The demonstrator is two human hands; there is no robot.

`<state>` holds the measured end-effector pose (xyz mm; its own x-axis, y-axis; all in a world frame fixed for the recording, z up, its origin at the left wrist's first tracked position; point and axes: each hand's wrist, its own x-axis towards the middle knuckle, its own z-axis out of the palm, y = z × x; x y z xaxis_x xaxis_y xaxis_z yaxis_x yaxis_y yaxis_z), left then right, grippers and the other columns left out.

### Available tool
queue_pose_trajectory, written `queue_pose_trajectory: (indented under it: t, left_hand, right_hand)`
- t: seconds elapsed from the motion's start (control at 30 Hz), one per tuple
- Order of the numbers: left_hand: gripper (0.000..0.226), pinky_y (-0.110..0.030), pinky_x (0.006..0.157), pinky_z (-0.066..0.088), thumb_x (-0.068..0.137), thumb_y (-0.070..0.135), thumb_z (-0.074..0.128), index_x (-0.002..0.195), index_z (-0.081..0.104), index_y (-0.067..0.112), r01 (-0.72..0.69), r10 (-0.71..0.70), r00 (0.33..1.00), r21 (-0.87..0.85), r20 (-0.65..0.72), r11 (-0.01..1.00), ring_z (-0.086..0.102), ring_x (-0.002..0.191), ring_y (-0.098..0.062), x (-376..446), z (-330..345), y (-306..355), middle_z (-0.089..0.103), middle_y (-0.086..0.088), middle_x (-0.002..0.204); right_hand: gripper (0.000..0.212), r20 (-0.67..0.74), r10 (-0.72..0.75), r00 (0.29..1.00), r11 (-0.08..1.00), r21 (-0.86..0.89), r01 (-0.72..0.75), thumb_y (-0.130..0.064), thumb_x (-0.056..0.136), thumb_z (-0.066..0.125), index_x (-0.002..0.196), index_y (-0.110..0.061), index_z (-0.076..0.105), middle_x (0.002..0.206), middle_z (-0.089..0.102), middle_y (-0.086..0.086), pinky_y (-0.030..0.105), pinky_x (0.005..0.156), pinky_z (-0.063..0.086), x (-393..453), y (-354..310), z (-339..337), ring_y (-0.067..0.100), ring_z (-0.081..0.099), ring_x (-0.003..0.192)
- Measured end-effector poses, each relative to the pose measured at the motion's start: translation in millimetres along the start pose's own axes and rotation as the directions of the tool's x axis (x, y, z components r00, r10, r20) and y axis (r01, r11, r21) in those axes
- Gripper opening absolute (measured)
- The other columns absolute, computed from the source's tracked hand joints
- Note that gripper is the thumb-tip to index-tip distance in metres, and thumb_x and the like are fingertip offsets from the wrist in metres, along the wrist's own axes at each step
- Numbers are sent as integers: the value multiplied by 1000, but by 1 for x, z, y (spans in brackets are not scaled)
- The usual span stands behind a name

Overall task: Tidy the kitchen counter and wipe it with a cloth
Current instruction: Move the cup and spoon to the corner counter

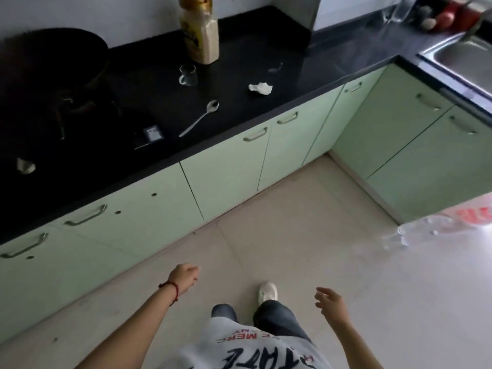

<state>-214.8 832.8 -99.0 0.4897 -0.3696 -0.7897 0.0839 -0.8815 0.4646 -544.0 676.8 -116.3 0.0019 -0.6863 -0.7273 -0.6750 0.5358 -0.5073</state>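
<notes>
At the bottom of the frame the left hand and right hand hang apart over the floor, fingers loose, holding nothing. Farther up, the black tabletop carries a spoon, a crumpled tissue, a glass cup and, farthest, an oil bottle.

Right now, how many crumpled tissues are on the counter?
2 on the counter: one tissue right of the spoon, another near the left front edge. The wok may hide more.

On the counter: glass before bottle; spoon nearer; tissue right.
</notes>
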Motion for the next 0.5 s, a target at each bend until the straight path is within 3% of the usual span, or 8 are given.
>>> queue_pose_trajectory:
  t: [0.23,0.5]
  left_hand:
    - [25,-24,56,39,90,21,49,65,54,22,-39,39,999,-42,5,998,52,62,-16,55,16,97,58,0,66]
    - [13,-26,61,42,89,19,50,84,59,11,7,-31,994,-209,-109,978,58,74,-22,85,31,165,61,-3,73]
  right_hand:
    - [29,18,52,998,998,23,-53,-1,91,45,116,11,54,94,56,18,23,51,34,73,-44,-12,24,52,70]
    - [28,163,-153,975,966,-184,182,-7,88,50,112,2,61,81,60,8,26,58,39,175,-192,-50,22,58,70]
